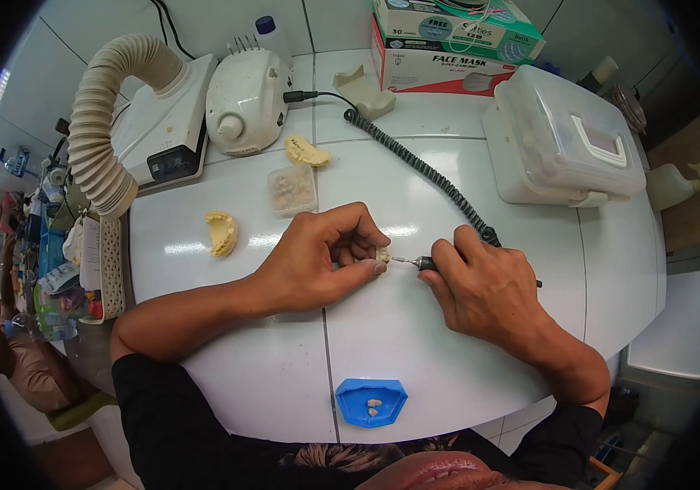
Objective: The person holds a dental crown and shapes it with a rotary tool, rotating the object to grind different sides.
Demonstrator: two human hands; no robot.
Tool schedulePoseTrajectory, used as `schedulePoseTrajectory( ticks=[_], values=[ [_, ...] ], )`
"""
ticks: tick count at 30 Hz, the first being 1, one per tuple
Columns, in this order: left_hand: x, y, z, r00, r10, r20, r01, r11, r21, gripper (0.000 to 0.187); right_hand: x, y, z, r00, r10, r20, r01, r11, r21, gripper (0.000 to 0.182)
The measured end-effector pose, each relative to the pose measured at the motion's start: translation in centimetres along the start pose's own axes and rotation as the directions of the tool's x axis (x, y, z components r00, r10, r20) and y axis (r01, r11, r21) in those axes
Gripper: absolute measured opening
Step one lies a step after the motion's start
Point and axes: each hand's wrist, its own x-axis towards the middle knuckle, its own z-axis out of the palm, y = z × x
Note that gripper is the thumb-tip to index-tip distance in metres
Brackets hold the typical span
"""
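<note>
Between its thumb and fingertips, my left hand [313,257] pinches a small cream-coloured dental piece [383,255]; the fingers cover much of it. My right hand [481,282] grips a dark rotary handpiece [427,263] from the right. The handpiece's thin metal bur points left and reaches the dental piece or lies just beside it; contact cannot be made out. A coiled black cord [423,167] runs up and left from behind my right hand. To the left of my left hand lies a yellowish dental cast [221,233]. Above that hand stands a small clear box [292,190] with pale pieces inside.
At the back are a white control unit [248,102], a dust extractor [158,122] with a ribbed hose [89,122], another cast [307,152] and mask boxes [448,65]. A clear-lidded case [566,139] stands right. A blue tray [351,414] holding two pale pieces lies near my body.
</note>
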Motion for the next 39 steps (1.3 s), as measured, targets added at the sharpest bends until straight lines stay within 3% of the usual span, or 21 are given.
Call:
schedulePoseTrajectory(
  ticks=[14, 17, 23, 26, 29, 35, 39],
  values=[
    [-0.1, 0.1, -0.2, 1.0, -0.007, 0.008, 0.006, 0.999, 0.036, 0.024, -0.2, 0.2, 0.1, 1.0, 0.003, -0.014, -0.002, 1.0, 0.024, 0.032],
    [-0.1, -0.4, 0.0, 0.998, 0.057, 0.015, -0.057, 0.998, 0.006, 0.021, -0.2, 0.2, 0.3, 1.0, 0.008, -0.024, -0.007, 1.0, 0.031, 0.031],
    [-0.1, 0.4, 0.1, 0.998, -0.061, 0.003, 0.061, 0.997, -0.047, 0.016, -0.4, 0.2, 0.4, 0.999, 0.009, -0.032, -0.008, 1.0, 0.024, 0.03],
    [-0.1, 0.0, -0.2, 1.0, 0.0, 0.005, 0.0, 1.0, 0.012, 0.014, -0.2, 0.3, 0.1, 0.999, 0.005, -0.04, -0.004, 1.0, 0.019, 0.03],
    [-0.2, -0.7, -0.2, 0.998, 0.055, 0.021, -0.054, 0.998, -0.034, 0.014, -0.2, 0.4, 0.1, 0.999, -0.01, -0.035, 0.011, 1.0, 0.028, 0.03],
    [-0.1, -0.6, -0.4, 0.994, 0.044, 0.1, -0.022, 0.976, -0.216, 0.008, -0.3, 0.6, 0.5, 0.996, -0.054, -0.064, 0.058, 0.997, 0.051, 0.031],
    [-0.1, -0.7, -0.6, 0.987, 0.055, 0.151, -0.019, 0.972, -0.236, 0.005, -0.3, 0.5, 0.7, 0.993, -0.078, -0.084, 0.084, 0.995, 0.063, 0.031]
  ],
)
